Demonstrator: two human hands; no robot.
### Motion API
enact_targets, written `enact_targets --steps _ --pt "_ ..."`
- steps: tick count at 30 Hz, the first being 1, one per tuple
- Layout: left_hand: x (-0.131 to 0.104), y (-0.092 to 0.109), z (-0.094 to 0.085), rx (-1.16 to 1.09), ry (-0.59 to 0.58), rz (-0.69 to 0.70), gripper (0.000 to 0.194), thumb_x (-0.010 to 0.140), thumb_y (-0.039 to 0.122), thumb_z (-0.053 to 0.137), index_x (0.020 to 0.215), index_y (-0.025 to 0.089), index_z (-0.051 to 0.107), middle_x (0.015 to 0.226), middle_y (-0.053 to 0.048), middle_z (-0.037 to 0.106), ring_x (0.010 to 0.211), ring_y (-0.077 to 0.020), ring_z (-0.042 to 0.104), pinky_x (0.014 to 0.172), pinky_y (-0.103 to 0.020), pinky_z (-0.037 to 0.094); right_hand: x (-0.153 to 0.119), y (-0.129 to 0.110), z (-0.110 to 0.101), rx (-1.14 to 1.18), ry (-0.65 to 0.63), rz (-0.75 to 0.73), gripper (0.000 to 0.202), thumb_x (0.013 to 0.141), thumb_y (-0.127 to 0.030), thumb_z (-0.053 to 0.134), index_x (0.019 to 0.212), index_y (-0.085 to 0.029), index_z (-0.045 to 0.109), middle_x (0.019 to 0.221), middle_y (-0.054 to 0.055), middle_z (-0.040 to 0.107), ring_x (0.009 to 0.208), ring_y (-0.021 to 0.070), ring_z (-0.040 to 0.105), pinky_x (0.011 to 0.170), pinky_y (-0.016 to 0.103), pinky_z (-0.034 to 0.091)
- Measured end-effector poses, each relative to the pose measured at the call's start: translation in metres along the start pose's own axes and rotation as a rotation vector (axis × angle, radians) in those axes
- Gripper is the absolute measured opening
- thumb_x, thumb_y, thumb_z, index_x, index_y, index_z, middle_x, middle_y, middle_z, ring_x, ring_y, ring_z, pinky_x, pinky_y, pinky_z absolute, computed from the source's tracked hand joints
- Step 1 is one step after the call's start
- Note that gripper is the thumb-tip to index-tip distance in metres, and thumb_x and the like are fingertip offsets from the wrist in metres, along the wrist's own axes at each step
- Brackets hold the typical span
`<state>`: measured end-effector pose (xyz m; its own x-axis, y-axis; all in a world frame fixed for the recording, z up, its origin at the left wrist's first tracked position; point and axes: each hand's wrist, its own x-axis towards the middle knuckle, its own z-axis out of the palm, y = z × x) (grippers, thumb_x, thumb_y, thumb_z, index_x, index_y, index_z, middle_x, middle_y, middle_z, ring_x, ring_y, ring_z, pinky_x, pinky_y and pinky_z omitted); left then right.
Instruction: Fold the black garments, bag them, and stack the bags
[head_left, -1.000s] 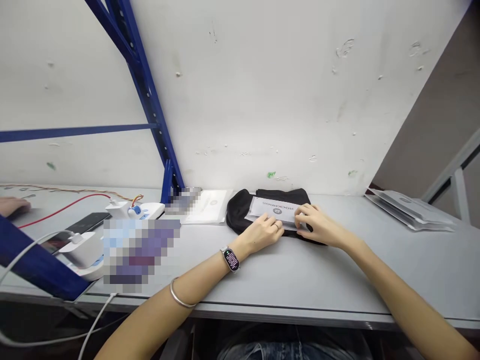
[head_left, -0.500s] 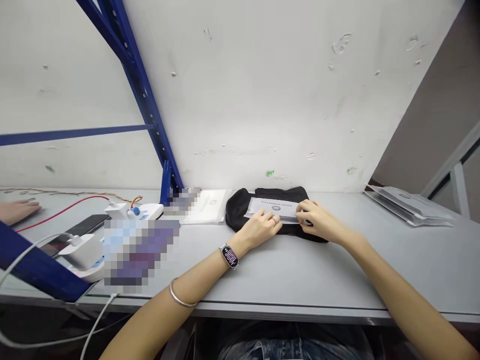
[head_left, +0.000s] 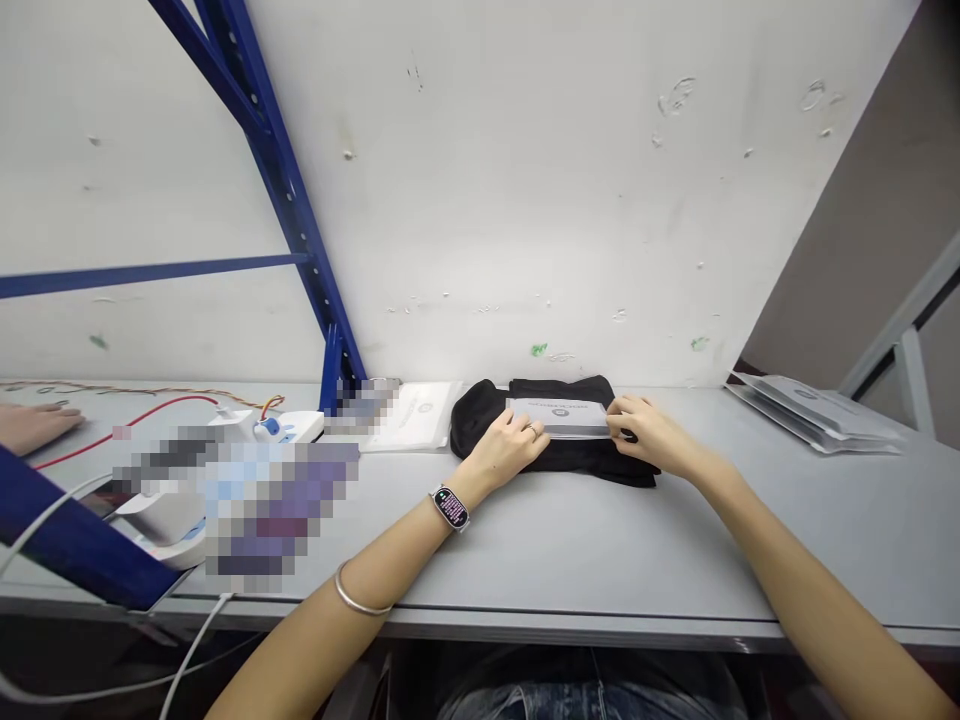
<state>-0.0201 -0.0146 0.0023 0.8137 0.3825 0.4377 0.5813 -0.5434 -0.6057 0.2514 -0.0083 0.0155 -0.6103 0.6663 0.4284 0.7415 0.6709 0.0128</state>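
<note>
A flat white packet with grey print and a round logo lies across a bundle of black fabric close to the wall. At the packet's left end, my left hand has its fingers bent over the near edge, closed on it. Thumb and fingertips of my right hand pinch the opposite end. Part of the packet's left end is hidden behind my left fingers. Black fabric shows behind the packet, in front of it and on its left.
White printed packets lie left of the fabric. More packets are stacked at the right. A power strip with chargers and cables stands at the left by a blue metal frame. Another person's hand rests at the far left.
The packet has shifted slightly right and lies straighter on the black fabric. My right hand has moved a little to the right, and my left hand slightly to the left.
</note>
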Motion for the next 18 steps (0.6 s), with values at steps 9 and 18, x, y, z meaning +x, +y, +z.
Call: enact_targets --steps 9,18 --pt "0.0001 0.0011 0.0008 -0.004 -0.025 0.001 0.02 0.089 0.002 0.043 0.082 0.017 0.055 0.083 -0.004 0.059 0.074 -0.0173 0.053 0.065 -0.033 0.03 -0.0008 0.0046 0.0007 0.043 -0.05 0.041 0.017 0.077 -0.01 0.049 0.064 -0.021 0.049 0.083 0.002 0.056 0.081 0.0187 0.051 0.078 0.033 0.037" --pt "-0.0022 -0.0007 0.0012 -0.024 -0.07 -0.015 0.019 0.089 0.004 0.043 0.082 0.017 0.055 0.088 -0.005 0.06 0.078 -0.018 0.054 0.066 -0.033 0.031 -0.0027 0.0061 -0.0016 0.076 -0.131 0.097 0.014 0.075 -0.012 0.047 0.064 -0.021 0.048 0.081 0.003 0.054 0.077 0.0182 0.049 0.072 0.03 0.038"
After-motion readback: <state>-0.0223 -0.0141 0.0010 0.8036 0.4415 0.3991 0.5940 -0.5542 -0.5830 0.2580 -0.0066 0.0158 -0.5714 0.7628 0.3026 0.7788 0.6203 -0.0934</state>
